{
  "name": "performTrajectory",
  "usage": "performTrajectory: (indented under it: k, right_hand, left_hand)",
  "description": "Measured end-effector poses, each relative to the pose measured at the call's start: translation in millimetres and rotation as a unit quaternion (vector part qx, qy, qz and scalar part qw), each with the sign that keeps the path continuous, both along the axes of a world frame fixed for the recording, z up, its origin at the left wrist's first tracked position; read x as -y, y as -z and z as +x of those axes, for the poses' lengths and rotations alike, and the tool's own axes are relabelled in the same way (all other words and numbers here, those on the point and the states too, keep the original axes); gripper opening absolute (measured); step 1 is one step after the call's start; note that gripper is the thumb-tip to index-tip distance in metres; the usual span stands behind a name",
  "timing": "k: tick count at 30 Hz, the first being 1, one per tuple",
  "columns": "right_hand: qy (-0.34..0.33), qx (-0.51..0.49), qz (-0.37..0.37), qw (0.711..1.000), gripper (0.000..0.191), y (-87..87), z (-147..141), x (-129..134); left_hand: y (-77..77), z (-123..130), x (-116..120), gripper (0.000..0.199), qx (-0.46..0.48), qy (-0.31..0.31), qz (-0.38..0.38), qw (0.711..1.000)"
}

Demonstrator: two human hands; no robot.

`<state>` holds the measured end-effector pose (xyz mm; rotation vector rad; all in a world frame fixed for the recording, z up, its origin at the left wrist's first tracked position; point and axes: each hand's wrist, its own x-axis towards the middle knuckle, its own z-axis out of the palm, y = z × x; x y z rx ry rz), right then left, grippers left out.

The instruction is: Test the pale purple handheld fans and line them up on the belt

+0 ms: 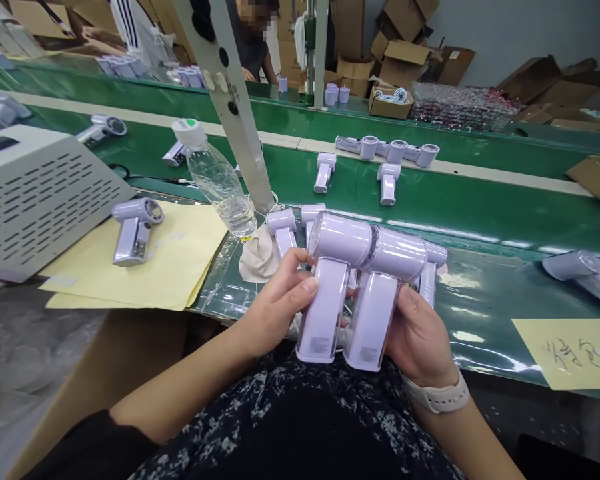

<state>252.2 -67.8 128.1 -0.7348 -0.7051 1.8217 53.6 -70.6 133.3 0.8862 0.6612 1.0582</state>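
"Hands first: how are they posed?"

"Both reach forward, low over the lap. The left hand (280, 300) comes in from the side, its thumb across the front edge of the left lilac device (323, 310), index finger bent near the device's round head."

"Clamped, then?"

"Yes, thumb in front, other fingers partly hidden behind. The right hand (423, 333) closes on the right lilac device (373, 320), thumb up along the handle's side; I cannot tell how its hidden fingers lie."

"And the devices?"

"Side by side, heads up and touching, handles slightly tilted, held at the near edge of the green table (490, 287)."

"Anything around them?"

"A pale wristband (443, 398) on the right wrist, a crumpled cloth (257, 259) beyond the left hand, and a tilted bottle (217, 180) farther off."
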Motion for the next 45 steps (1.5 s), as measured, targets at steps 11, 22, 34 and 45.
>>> performTrajectory:
  k: [11, 22, 34, 45]
  right_hand:
    - [-0.039, 0.007, -0.056, 0.998, 0.036, -1.9, -6.2, -2.7]
    - [0.053, 0.015, -0.023, 0.998, 0.032, -3.0, 4.1, -5.0]
    - [0.114, 0.034, -0.021, 0.993, 0.023, 7.8, -1.8, -0.7]
    - [0.121, 0.025, -0.112, 0.986, 0.02, 8.3, -9.6, -6.1]
  left_hand:
    - [12.9, 10.6, -10.5, 0.057, 0.048, -0.043, -0.09, 0.994]
    - [6.0, 0.6, -6.5, 0.035, 0.05, 0.022, -0.046, 0.997]
    - [11.7, 5.3, -7.7, 0.057, 0.022, 0.03, -0.011, 0.999]
    - [15.4, 8.6, -8.7, 0.065, -0.006, 0.007, -0.066, 0.998]
